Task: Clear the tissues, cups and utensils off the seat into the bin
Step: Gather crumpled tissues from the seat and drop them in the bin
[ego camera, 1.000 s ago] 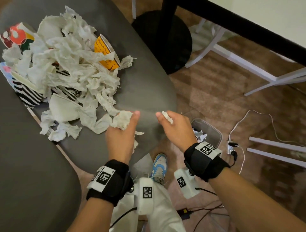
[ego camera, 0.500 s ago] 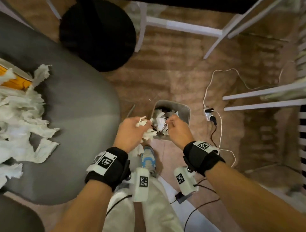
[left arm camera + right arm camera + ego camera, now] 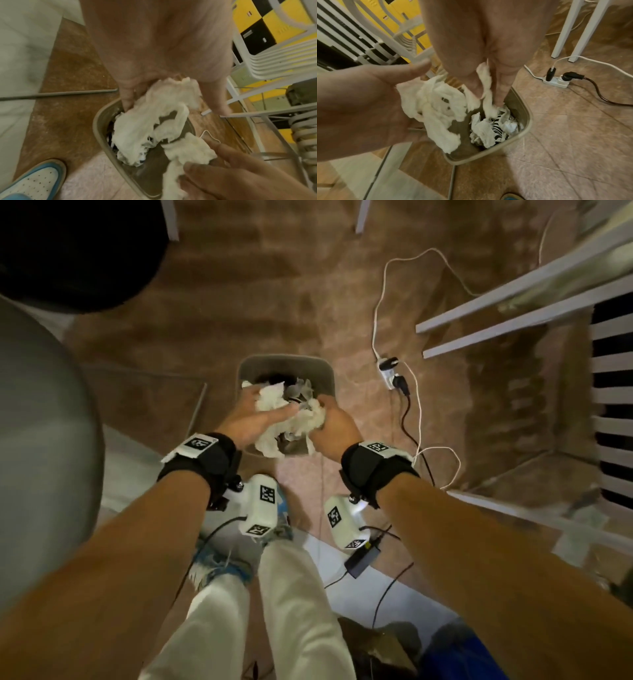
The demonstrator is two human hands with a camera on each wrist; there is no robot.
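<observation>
The left hand (image 3: 253,419) is hovering over the bin (image 3: 318,371), fingers spread and palm tilted, with crumpled tissues (image 3: 270,402) lying loosely against it. Just beside it, the right hand (image 3: 334,422) is pinching a torn strip of tissue (image 3: 485,86). More tissues are lying inside the bin, on the floor (image 3: 239,302).

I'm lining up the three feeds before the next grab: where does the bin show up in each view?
Head: the bin sits at centre, just beyond both hands, its near rim hidden behind them.
Left wrist: lower centre, rim curving under the left hand's tissue.
Right wrist: centre right, corner by the power strip.
Shared landmark: the white tissue wad hanging from the left hand over the bin mouth.
</observation>
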